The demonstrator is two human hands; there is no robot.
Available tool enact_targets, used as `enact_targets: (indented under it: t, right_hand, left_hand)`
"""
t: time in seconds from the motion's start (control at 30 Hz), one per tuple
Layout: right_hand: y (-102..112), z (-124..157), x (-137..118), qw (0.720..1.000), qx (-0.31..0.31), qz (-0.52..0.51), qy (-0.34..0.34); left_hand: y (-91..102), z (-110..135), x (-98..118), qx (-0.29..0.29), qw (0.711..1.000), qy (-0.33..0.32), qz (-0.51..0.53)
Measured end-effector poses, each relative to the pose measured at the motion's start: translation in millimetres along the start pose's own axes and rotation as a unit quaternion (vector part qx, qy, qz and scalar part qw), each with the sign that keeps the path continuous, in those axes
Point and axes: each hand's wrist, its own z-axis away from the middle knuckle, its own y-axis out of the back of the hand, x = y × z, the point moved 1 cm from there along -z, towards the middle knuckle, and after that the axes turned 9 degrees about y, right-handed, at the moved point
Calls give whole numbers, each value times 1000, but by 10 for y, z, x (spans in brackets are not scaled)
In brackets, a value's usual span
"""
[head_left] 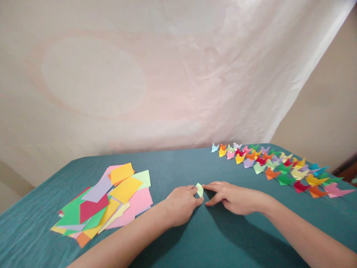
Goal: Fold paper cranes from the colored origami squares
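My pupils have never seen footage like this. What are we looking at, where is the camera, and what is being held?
No machine here: a person is working with two bare hands. The single picture comes from a camera worn on the head, looking forward and down. On the teal cloth, loose coloured paper sheets lie at left; small folded paper birds stand at right. The left hand touches a small pale green paper; the right hand has a fingertip at its edge.

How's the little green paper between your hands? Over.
Left hand touching folded paper. Right hand close beside it. Nothing blocking; paper birds right, loose sheets left.
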Motion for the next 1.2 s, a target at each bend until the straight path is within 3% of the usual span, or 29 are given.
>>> enact_targets:
  t: [0.07, 0.17, 0.27, 0.33, 0.53, 0.73, 0.9, 1.2]
  right_hand:
    - [9, 5, 114, 998, 22, -52, 20]
    - [-51, -28, 296, 988, 117, -103, 3]
    - [-177, -101, 380, 975, 211, -69, -32]
    - [-255, -155, 356, 972, 231, -20, -26]
    - [-344, -226, 181, 979, 148, 134, -40]
    - [-332, -263, 66, 972, 101, 196, -82]
    - [-311, -301, 33, 970, 90, 207, -93]
    - [-248, -189, 102, 985, 82, 148, -42]
  left_hand:
    - [1, 6, 3, -9, 1000, 10, -3]
    - [-9, 6, -4, -14, 1000, 21, -3]
    - [-22, 1, -19, -14, 1000, 20, -2]
    - [-29, -2, -29, -9, 1000, 15, -7]
    - [-28, -8, -34, -5, 1000, 7, -27]
    - [5, -7, 10, -13, 999, 18, -35]
    - [-5, -1, 40, -7, 999, 28, -34]
    - [-40, 3, 38, 7, 999, 37, -20]
